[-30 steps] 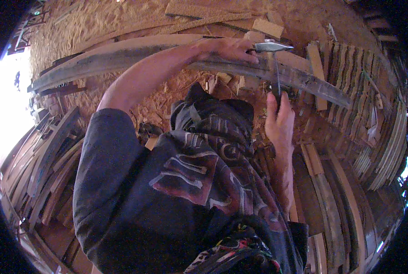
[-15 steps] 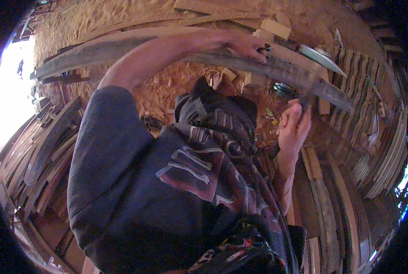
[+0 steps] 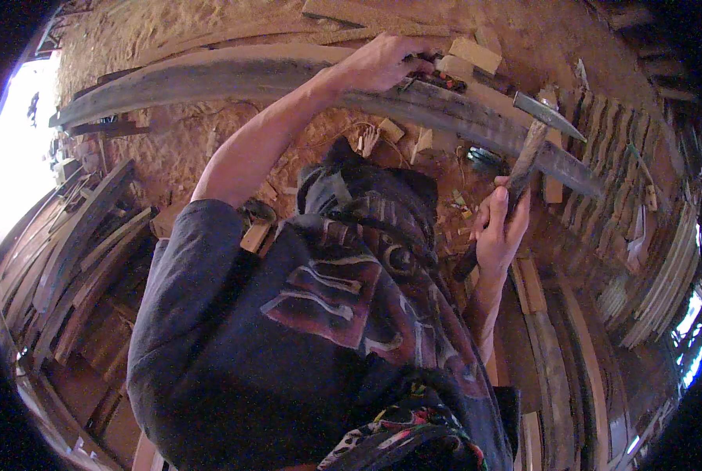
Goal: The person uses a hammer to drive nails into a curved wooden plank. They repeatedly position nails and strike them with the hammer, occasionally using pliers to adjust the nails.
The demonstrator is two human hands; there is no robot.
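My right hand (image 3: 499,228) is closed around the wooden handle of a hammer (image 3: 528,153). Its long metal head (image 3: 551,116) is raised over the right end of a long grey wooden beam (image 3: 265,78). Above the middle of the beam is my left hand (image 3: 382,64), its fingers bent together around something small and dark that I cannot make out. Just right of those fingers, a small dark thing with red and orange spots (image 3: 447,81) lies on the wood.
A pale wood block (image 3: 475,55) sits behind the beam. A dark coiled thing (image 3: 486,157) lies near the hammer. Stacked boards (image 3: 92,259) fill the left side, with more planks (image 3: 559,353) at right. Wavy-edged strips (image 3: 602,149) lie at far right. Sawdust covers the ground.
My left hand has drawn back leftward and lifted off the beam, uncovering the small dark-and-red thing. The hammer, blurred before, now shows sharply, its head a little left and lower.
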